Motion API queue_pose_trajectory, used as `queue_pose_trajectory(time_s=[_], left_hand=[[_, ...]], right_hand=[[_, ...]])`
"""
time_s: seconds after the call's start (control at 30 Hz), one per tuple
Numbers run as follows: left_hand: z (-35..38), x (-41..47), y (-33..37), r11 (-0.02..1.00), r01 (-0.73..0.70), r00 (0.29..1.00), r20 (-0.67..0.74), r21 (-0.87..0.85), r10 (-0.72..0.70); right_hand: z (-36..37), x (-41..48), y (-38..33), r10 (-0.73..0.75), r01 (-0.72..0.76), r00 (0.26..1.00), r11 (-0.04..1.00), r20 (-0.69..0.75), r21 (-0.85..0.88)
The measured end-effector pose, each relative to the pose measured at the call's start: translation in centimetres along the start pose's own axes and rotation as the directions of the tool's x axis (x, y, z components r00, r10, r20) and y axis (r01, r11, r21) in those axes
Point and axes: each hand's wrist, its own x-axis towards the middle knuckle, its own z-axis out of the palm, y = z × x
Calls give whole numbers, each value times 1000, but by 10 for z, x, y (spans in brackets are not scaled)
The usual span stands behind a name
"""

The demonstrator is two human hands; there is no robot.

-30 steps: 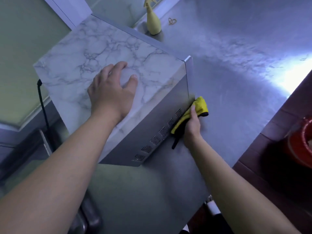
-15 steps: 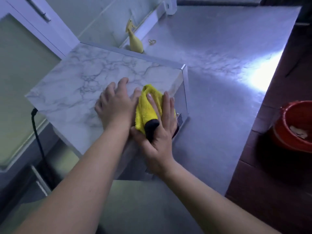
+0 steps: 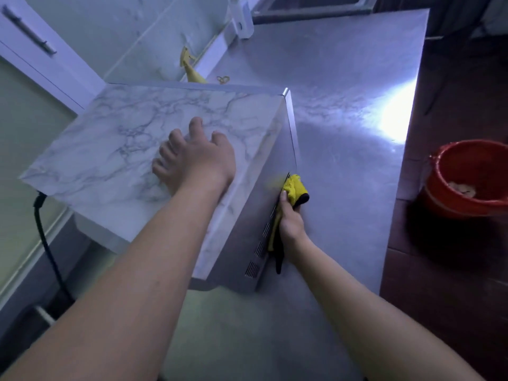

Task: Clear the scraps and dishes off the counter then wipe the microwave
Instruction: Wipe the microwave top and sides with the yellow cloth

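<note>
Here, a box-shaped microwave with a white marble-patterned top and silver metal sides (image 3: 110, 149) is seen from above, standing on a grey brushed-metal surface (image 3: 343, 174). The left hand (image 3: 198, 158) is laid flat on the marble top near its right edge, its fingers (image 3: 176, 136) spread apart and holding nothing. The right hand (image 3: 291, 221) is held low against the microwave's vented right side, where a yellow microfibre cloth with a black edge (image 3: 294, 185) is gripped and pressed to the metal. The thumb is laid over the cloth, and the other fingers are hidden behind it. A yellow spray bottle (image 3: 193, 74) is partly seen behind the microwave by the wall, with a small looped rubber band (image 3: 223, 79) just beside it on the surface. A black power cord (image 3: 45, 240) is seen hanging at the microwave's left corner. A round red plastic bucket (image 3: 467, 180) is set on the dark floor, well apart to the right.
</note>
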Motion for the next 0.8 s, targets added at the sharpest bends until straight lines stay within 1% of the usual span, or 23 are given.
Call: queue_pose_trajectory(time_s=[0.03, 0.07, 0.1, 0.13, 0.17, 0.2, 0.23, 0.27, 0.3, 0.33, 0.37, 0.4, 0.43, 0.47, 0.53, 0.57, 0.6, 0.63, 0.67, 0.7, 0.73, 0.77, 0.8], left_hand=[[-1, -2, 1, 1000, 3, 1000, 7, 1, -3], [-3, -4, 1, 1000, 5, 1000, 15, 2, -6], [-5, -5, 2, 1000, 6, 1000, 23, 1, -6], [-6, -6, 3, 1000, 6, 1000, 29, -4, -6], [-7, -6, 3, 1000, 9, 999, 32, -8, -8], [-8, -6, 3, 1000, 15, 999, 37, -15, -15], [-8, -5, 2, 999, 21, 999, 44, -34, -20], [-10, -4, 1, 998, 25, 999, 48, -62, -22], [-11, -2, -2, 995, 27, 999, 39, -94, -23], [-12, 0, -6, 990, 21, 1000, 15, -137, -19], [-14, 2, -10, 981, 9, 1000, -4, -191, -10], [-15, 5, -13, 968, 11, 1000, 0, -249, -11], [-17, 8, -14, 953, 37, 999, 13, -301, -35], [-16, 9, -14, 936, 74, 997, 9, -343, -76], [-13, 6, -12, 906, 106, 990, -43, -409, -135], [-12, 4, -10, 896, 101, 988, -59, -432, -140], [-12, 2, -8, 894, 92, 989, -67, -439, -135], [-11, 1, -7, 901, 85, 989, -76, -426, -129], [-11, 0, -7, 910, 84, 988, -84, -405, -128], [-11, -1, -6, 919, 85, 988, -87, -386, -128], [-12, -1, -6, 924, 86, 988, -86, -372, -126], [-13, 0, -5, 927, 83, 989, -87, -366, -123], [-13, -1, -5, 929, 81, 989, -85, -362, -119]], right_hand=[[-5, 0, -11, 27, -27, 1000, 999, 14, 44], [-8, -3, -24, 14, -14, 1000, 997, 9, 81], [-11, -11, -39, -64, 64, 998, 993, -6, 103], [-9, -27, -54, -195, 195, 981, 977, -13, 88], [-5, -46, -67, -354, 353, 935, 933, 15, 67], [4, -69, -77, -492, 488, 867, 871, 76, 58], [15, -92, -82, -590, 588, 791, 806, 160, 64], [28, -115, -82, -648, 657, 720, 752, 247, 57], [40, -134, -75, -676, 705, 667, 708, 313, 29], [52, -151, -66, -683, 733, 646, 679, 342, -29], [64, -162, -56, -698, 763, 635, 635, 332, -125], [72, -166, -46, -731, 785, 620, 586, 285, -202], [75, -161, -39, -750, 781, 624, 587, 219, -214], [75, -150, -34, -740, 756, 654, 634, 155, -163], [68, -117, -27, -674, 676, 736, 737, 64, 4], [61, -99, -20, -619, 617, 785, 785, 29, 57], [52, -81, -12, -523, 523, 852, 850, -17, 64], [43, -64, -6, -392, 394, 918, 918, -55, 34], [32, -48, -1, -265, 264, 962, 964, -73, -14], [22, -33, 2, -144, 140, 987, 989, -65, -54], [12, -21, 1, -46, 42, 998, 996, -44, -80], [6, -16, -5, 11, -13, 1000, 996, -22, -91], [3, -16, -13, 21, -21, 1000, 996, -8, -83]])
